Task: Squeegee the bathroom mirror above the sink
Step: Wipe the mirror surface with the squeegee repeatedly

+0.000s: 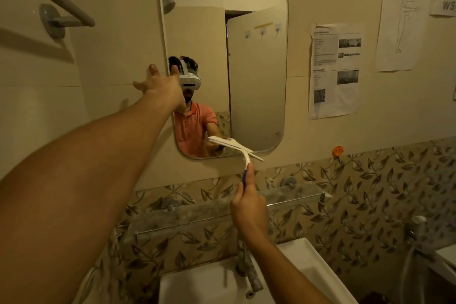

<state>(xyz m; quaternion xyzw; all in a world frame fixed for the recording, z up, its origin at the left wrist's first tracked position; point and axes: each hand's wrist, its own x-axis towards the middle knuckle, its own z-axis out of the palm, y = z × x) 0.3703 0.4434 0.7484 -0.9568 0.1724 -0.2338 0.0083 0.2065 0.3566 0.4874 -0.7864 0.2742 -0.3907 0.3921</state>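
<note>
A tall mirror [256,76] with rounded corners hangs on the beige wall above the white sink [202,284]. My right hand [246,202] grips the blue handle of a white squeegee [235,147]; its blade lies tilted against the mirror's lower edge, right of centre. My left hand [160,86] is stretched out with fingers spread, pressed flat on the mirror's left edge and the wall beside it.
A glass shelf [291,195] runs along the leaf-patterned tiles between mirror and sink. A metal tap [249,271] stands over the basin. A grey towel rail [54,5] juts out at upper left. Paper sheets [335,69] and an orange hook [337,150] are on the wall at right.
</note>
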